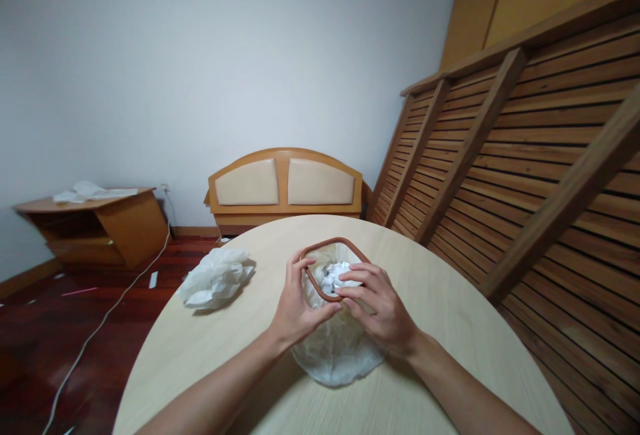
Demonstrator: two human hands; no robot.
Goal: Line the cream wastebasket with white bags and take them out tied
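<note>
A small bin with a rounded-square brown rim (346, 240) stands on a round table, lined with a thin, translucent whitish plastic bag (337, 355). The bag's skirt hangs outside below the rim, toward me. Crumpled white paper (330, 276) shows inside the opening. My left hand (300, 302) grips the rim at its left side, fingers on the far edge and thumb along the near side. My right hand (377, 302) closes over the rim's right front, with its fingertips over the opening beside the paper and its thumb outside. The bin's body is hidden by bag and hands.
A crumpled white plastic bag (217, 278) lies on the left of the pale round table (440, 302). Behind stands a headboard (283, 185). Slatted wooden panels (470, 162) lean at right. A low cabinet (105, 228) and a white cable (115, 305) are at left.
</note>
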